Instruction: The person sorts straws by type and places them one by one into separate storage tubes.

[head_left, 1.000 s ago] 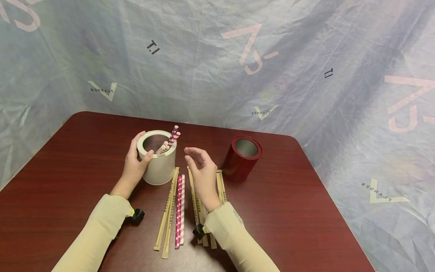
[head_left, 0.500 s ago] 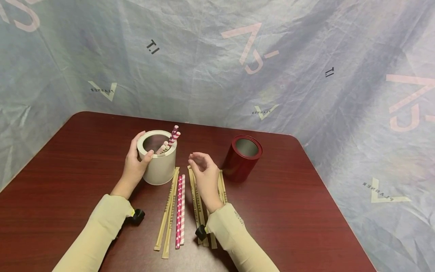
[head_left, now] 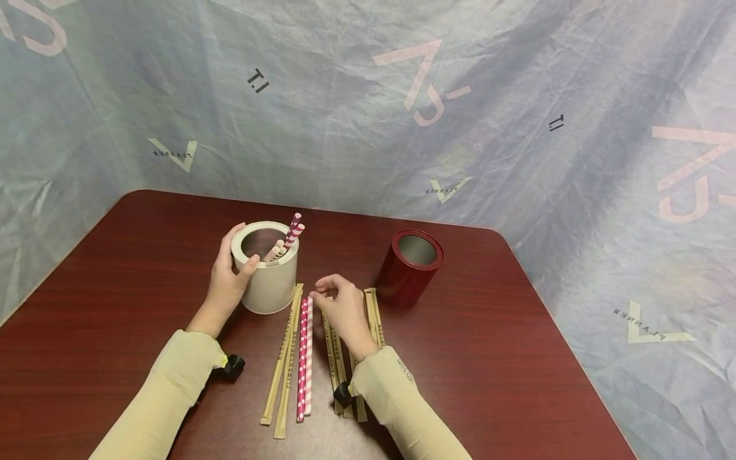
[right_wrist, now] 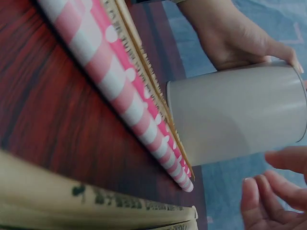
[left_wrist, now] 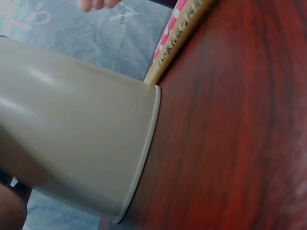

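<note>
Centre-left, your left hand (head_left: 226,278) grips a shiny round cream can (head_left: 270,287); your right hand (head_left: 344,313) hangs loose near a pink-striped straw (head_left: 309,355).

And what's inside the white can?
Patterned straws lean in the white can: two stick out at the top, and some paler ones show lower. The can's side covers their bottom ends.

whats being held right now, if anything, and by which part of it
The white can, held by its upper side, near the rim, in the left grip. The right grip holds nothing, near the pink striped straw.
</note>
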`<state>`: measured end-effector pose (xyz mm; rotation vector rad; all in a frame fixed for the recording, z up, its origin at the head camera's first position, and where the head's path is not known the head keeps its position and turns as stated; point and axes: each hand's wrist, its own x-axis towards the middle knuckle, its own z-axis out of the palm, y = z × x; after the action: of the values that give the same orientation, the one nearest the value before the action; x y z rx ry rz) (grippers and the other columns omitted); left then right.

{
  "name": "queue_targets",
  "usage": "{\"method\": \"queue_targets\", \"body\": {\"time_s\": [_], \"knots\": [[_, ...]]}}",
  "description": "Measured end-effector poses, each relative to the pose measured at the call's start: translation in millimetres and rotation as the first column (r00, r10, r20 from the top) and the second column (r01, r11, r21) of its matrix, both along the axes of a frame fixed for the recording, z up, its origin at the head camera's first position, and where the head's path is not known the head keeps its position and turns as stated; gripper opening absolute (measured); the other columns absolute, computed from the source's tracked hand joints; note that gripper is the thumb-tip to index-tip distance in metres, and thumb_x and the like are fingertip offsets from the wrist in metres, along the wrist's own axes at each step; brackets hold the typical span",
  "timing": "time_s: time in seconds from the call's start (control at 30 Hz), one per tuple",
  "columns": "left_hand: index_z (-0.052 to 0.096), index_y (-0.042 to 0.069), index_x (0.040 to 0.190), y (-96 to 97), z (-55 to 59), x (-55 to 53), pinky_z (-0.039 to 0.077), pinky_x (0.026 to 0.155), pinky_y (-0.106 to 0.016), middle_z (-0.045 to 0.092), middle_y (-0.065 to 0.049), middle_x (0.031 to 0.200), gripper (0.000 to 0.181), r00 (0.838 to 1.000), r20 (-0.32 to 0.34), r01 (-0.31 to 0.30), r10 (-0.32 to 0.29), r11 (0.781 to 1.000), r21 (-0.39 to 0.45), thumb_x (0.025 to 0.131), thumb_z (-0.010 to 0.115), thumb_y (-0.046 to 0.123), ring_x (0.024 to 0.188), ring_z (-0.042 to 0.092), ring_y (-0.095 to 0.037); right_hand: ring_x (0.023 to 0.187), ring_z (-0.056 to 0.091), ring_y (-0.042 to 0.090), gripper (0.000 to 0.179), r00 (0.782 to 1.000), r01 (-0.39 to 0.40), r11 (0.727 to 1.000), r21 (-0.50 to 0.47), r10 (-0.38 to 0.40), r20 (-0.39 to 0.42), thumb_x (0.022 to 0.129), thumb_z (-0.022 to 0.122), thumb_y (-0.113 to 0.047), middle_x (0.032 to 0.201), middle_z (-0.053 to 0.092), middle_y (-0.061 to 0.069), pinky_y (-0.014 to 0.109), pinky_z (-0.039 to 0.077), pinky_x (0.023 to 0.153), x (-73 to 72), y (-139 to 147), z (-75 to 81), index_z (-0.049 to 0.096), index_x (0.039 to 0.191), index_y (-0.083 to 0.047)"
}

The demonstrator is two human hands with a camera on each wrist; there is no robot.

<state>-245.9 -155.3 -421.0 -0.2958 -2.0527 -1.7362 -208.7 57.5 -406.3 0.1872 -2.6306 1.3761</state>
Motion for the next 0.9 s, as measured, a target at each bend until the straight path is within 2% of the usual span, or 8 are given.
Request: {"method": "queue_targets", "body": {"time_s": [0.17,0.37,0.5,0.7,0.8,0.9], "knots": [[0.031,0.008,0.150,-0.5,-0.1,-0.7,0.028,0.100,-0.011,0.040,-0.018,0.149,0.073,1.000,0.009,0.000,0.000,1.000,-0.005,0.083,0.059,0.012,0.118,0.037,0.012,0.074,0.063,0.009,0.011,0.994,-0.083,0.985,0.154,0.071,0.078,0.082,0.075,-0.012,0.083,0.071,0.003,0.020,0.048,0.069,3.5,0,-0.9,0.069,0.090,-0.007],[0.031,0.008,0.150,-0.6,-0.3,-0.1,0.029,0.099,-0.011,0.040,-0.019,0.149,0.072,1.000,0.009,0.001,-0.001,1.000,-0.004,0.083,0.059,0.012,0.118,0.036,0.012,0.061,0.055,0.005,0.013,0.975,-0.171,0.933,0.317,0.114,0.192,0.082,0.075,-0.018,0.070,0.066,-0.004,0.021,0.041,0.061,7.7,0,-1.8,0.068,0.088,-0.009],[0.031,0.008,0.150,-0.5,0.2,0.6,0.029,0.100,-0.011,0.040,-0.019,0.149,0.072,1.000,0.009,-0.001,0.001,1.000,-0.008,0.084,0.059,0.013,0.118,0.036,0.012,0.051,0.059,0.004,0.016,0.954,-0.218,0.914,0.343,0.126,0.271,0.083,0.076,-0.020,0.061,0.067,-0.004,0.020,0.042,0.052,9.8,-1,-5.3,0.065,0.085,-0.008],[0.031,0.008,0.150,-0.5,0.2,0.7,0.028,0.100,-0.011,0.040,-0.019,0.149,0.072,1.000,0.001,0.002,-0.002,1.000,-0.009,0.084,0.060,0.013,0.119,0.036,0.012,0.044,0.059,0.008,0.024,0.926,-0.244,0.916,0.318,0.122,0.357,0.083,0.076,-0.023,0.059,0.065,-0.001,0.021,0.045,0.042,12.8,-5,-5.7,0.061,0.089,-0.005],[0.031,0.008,0.150,-0.7,0.4,0.8,0.029,0.100,-0.011,0.039,-0.019,0.149,0.072,1.000,0.003,0.004,-0.004,1.000,-0.010,0.084,0.060,0.013,0.119,0.036,0.012,0.040,0.056,0.008,0.024,0.920,-0.261,0.909,0.325,0.132,0.370,0.082,0.078,-0.023,0.055,0.064,0.000,0.021,0.045,0.039,13.9,-7,-5.2,0.060,0.082,-0.007],[0.031,0.009,0.150,-0.9,0.4,0.7,0.029,0.099,-0.011,0.039,-0.019,0.149,0.073,1.000,0.008,0.004,-0.004,1.000,-0.011,0.084,0.060,0.013,0.119,0.036,0.011,0.037,0.053,0.006,0.025,0.919,-0.283,0.890,0.357,0.146,0.365,0.081,0.078,-0.024,0.051,0.064,-0.001,0.021,0.045,0.040,14.6,-8,-5.8,0.061,0.070,-0.010]]}}
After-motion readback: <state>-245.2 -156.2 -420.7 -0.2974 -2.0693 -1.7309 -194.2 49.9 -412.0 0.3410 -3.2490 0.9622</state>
